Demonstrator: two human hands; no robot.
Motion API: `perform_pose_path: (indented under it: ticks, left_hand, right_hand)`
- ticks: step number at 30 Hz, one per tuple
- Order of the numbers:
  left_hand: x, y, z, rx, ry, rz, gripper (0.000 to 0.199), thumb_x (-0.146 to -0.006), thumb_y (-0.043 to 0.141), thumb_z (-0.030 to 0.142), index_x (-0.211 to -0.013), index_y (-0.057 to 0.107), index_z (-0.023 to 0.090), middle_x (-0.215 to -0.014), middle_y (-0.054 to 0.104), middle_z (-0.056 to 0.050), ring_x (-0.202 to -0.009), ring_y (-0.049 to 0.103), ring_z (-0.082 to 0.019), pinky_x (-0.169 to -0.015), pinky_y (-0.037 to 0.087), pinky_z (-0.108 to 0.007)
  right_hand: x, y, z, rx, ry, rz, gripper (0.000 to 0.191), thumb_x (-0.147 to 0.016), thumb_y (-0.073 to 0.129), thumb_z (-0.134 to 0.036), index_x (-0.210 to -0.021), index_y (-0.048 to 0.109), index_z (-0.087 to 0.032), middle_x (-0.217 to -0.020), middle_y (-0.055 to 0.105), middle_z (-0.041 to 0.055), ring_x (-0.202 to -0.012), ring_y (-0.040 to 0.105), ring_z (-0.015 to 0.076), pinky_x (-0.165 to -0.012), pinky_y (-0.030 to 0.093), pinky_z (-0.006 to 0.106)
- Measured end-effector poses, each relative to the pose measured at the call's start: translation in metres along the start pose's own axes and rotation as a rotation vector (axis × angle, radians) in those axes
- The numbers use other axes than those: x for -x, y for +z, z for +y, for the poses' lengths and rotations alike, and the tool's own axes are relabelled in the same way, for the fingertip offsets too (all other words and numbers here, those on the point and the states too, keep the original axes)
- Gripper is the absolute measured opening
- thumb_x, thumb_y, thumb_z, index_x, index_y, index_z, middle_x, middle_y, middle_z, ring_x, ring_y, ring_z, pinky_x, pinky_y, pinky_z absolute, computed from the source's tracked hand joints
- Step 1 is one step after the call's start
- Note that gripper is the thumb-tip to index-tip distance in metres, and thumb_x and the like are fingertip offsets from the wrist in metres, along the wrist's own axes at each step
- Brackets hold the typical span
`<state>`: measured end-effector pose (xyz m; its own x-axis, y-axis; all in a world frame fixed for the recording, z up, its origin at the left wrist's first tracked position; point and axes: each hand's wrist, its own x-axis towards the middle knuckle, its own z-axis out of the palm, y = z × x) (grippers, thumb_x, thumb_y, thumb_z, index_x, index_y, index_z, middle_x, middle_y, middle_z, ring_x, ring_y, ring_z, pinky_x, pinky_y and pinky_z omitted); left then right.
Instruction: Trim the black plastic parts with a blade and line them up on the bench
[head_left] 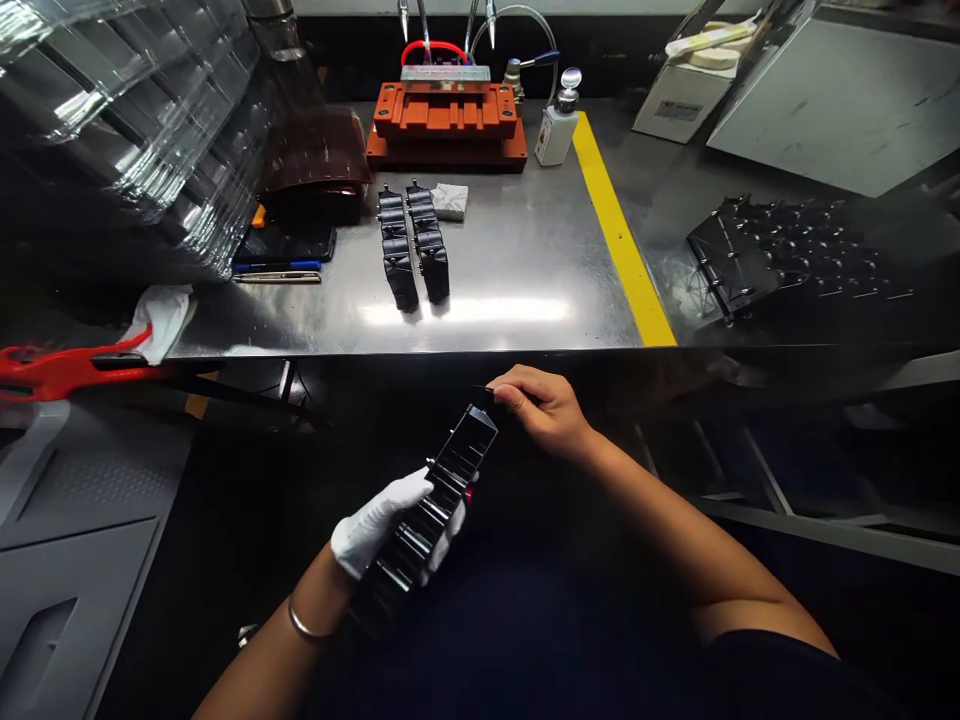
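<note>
My left hand [382,515], in a white glove, is closed around a long black ribbed plastic part [466,440], which it holds tilted in front of the bench's front edge. The part's upper end points up and to the right. Just beyond that end, my bare right hand [546,408] pinches a thin dark pointed piece [484,387] between thumb and fingers; its kind is too small to tell. A bit of red shows by the left fingertips. Two similar black parts [397,250] stand side by side on the metal bench [517,260].
Behind them sits an orange fixture [446,125] beside a white pump bottle [556,130]. Stacked clear trays [150,130] fill the left, above a red-handled grey bin [82,560]. More black parts [795,245] lie right of the yellow stripe [622,235].
</note>
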<state>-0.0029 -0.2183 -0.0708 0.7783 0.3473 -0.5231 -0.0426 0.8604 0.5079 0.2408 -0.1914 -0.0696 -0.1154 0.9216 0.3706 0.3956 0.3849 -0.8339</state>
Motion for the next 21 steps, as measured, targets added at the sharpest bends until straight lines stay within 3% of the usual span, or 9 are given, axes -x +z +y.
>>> perform_pose_path:
  ticks: [3,7,17,21]
  left_hand:
    - [-0.004,0.004,0.006,-0.177,0.134,0.094,0.038,-0.079,0.064,0.047,-0.106,0.062,0.021,-0.081,0.059,-0.003,-0.063,0.053,-0.012,-0.055,0.045,-0.024]
    - [-0.008,0.007,0.008,-0.339,0.228,0.188,0.040,-0.081,0.062,0.045,-0.113,0.060,0.021,-0.089,0.058,-0.004,-0.075,0.052,-0.016,-0.065,0.046,-0.028]
    - [-0.013,0.009,0.001,-0.339,0.248,0.228,0.040,-0.079,0.065,0.045,-0.110,0.062,0.020,-0.101,0.061,-0.007,-0.097,0.056,-0.024,-0.090,0.045,-0.040]
    - [-0.019,0.008,0.002,-0.369,0.328,0.304,0.040,-0.083,0.059,0.047,-0.113,0.063,0.020,-0.113,0.063,-0.009,-0.109,0.055,-0.026,-0.097,0.042,-0.040]
  right_hand:
    - [0.008,0.008,-0.008,0.097,0.034,0.038,0.026,-0.094,0.049,-0.029,-0.080,0.068,-0.018,-0.075,0.071,0.0042,-0.066,0.065,0.0138,-0.062,0.052,0.026]
    - [0.011,0.008,-0.018,0.216,0.064,-0.016,0.024,-0.094,0.050,-0.028,-0.085,0.070,-0.019,-0.082,0.074,0.0048,-0.073,0.069,0.0160,-0.067,0.053,0.027]
    - [0.016,0.009,-0.016,0.368,0.069,-0.140,0.031,-0.094,0.048,-0.034,-0.076,0.069,-0.019,-0.073,0.072,0.0037,-0.063,0.065,0.0131,-0.057,0.046,0.022]
    - [0.013,0.002,-0.019,0.255,0.032,-0.116,0.029,-0.096,0.045,-0.031,-0.082,0.068,-0.019,-0.079,0.073,0.0041,-0.070,0.067,0.0137,-0.062,0.048,0.023]
